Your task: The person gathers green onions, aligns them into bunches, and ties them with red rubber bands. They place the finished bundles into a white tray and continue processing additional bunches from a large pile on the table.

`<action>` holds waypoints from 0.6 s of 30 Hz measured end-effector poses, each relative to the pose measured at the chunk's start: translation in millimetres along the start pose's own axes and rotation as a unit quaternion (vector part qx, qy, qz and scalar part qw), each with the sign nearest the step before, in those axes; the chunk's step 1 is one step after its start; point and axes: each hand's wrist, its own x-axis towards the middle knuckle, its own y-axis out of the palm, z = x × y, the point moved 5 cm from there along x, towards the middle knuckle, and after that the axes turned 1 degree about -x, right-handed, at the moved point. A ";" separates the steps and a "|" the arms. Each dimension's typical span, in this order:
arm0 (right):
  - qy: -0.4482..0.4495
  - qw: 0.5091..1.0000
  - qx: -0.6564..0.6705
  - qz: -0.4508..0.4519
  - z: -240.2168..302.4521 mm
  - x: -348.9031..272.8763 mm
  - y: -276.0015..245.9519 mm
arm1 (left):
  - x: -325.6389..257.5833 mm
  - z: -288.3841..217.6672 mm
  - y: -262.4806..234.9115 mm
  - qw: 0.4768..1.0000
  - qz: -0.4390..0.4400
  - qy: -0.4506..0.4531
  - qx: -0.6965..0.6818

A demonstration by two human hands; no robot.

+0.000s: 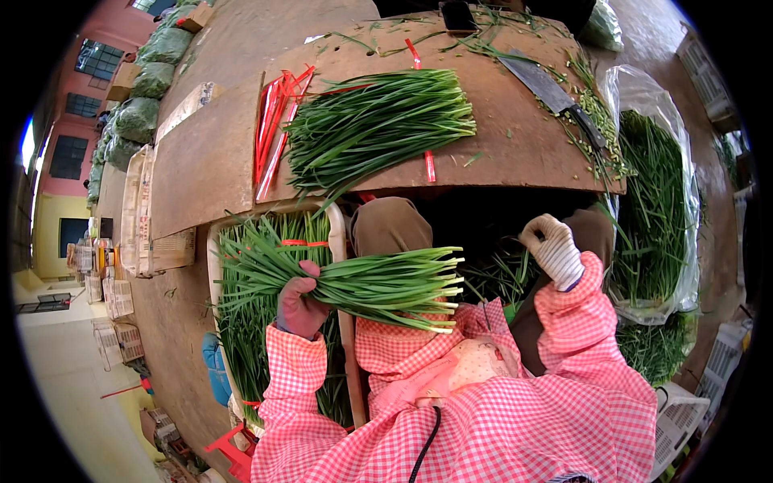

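My left hand (303, 303), in a mauve glove, is closed around a bunch of garlic chives (386, 288), its pale cut ends pointing right. The bunch is held over my lap and the edge of a pale crate (341, 322) filled with red-banded chives (241, 354). By my right knee, my right hand (554, 249) wears a cream knit glove, its fingers curled together; what they hold, if anything, is too small to make out. Loose leaves (503, 274) lie below it. On the table ahead, a larger pile of chives (382, 125) rests across a red strip (429, 165).
Red tape strips (278, 129) lie left of the pile on the wooden table (515, 153). A cleaver (551, 92) and trimmings are at its right, a phone (458, 16) at the far edge. A clear bag of chives (652, 217) stands to my right, a plastic basket (141, 217) at left.
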 end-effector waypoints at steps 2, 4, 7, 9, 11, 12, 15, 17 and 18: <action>0.004 0.991 -0.129 0.041 -23.3 -9.1 2.6 | -5.8 -2.3 4.1 0.999 0.012 0.018 0.041; 0.013 0.974 -0.124 0.191 -3.7 -2.5 2.9 | -12.4 -2.4 19.9 0.998 0.026 -0.004 0.052; -0.050 0.980 -0.032 0.188 74.6 34.4 13.8 | -18.5 -2.7 48.0 0.987 0.091 -0.046 0.122; -0.166 0.974 0.055 0.142 135.0 50.2 28.7 | -16.5 3.0 45.3 0.983 0.084 -0.052 0.154; -0.226 0.951 0.106 0.185 191.0 57.7 55.1 | -18.5 4.0 57.0 0.973 0.098 -0.064 0.200; -0.237 0.936 0.126 0.226 213.2 57.7 64.7 | -17.0 4.3 61.3 0.970 0.090 -0.068 0.216; -0.228 0.926 0.109 0.279 242.3 52.1 79.4 | -18.0 3.3 69.8 0.960 0.029 -0.067 0.270; -0.195 0.928 0.188 0.254 223.4 61.5 82.5 | -16.8 4.1 70.1 0.960 0.076 -0.088 0.254; -0.177 0.925 0.228 0.246 211.9 65.5 80.1 | -17.3 6.0 66.1 0.960 0.096 -0.099 0.242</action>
